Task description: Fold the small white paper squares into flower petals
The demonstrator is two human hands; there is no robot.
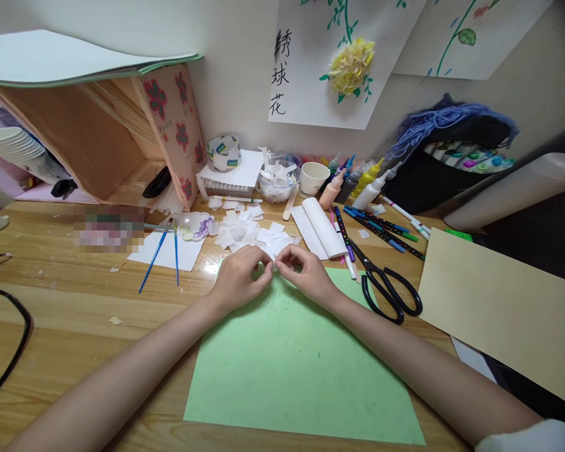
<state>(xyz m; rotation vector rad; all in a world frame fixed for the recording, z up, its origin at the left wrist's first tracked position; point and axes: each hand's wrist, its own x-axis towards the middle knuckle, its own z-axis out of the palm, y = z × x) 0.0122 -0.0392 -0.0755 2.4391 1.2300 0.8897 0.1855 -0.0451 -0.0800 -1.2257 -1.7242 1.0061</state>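
My left hand (pixel 238 279) and my right hand (pixel 307 274) meet above the far edge of a green sheet (pixel 301 370). Thumb and forefinger are pinched together on each hand. A small pale bit shows between the fingertips; it looks like a small piece of white paper, mostly hidden by the fingers. Just beyond the hands lies a loose pile of cut white paper pieces (pixel 238 229). To the right of my right hand are large black-handled scissors (pixel 386 282) and a folded roll of white paper (pixel 322 229).
Behind stand a clear bowl (pixel 279 182) of paper strips, a paper cup (pixel 314 179) and paint bottles (pixel 332 190). Markers (pixel 381 226) lie at right, near a cream sheet (pixel 503 307). Blue brushes (pixel 153 260) and a paint palette (pixel 195 226) are at left, before an open box (pixel 172 125).
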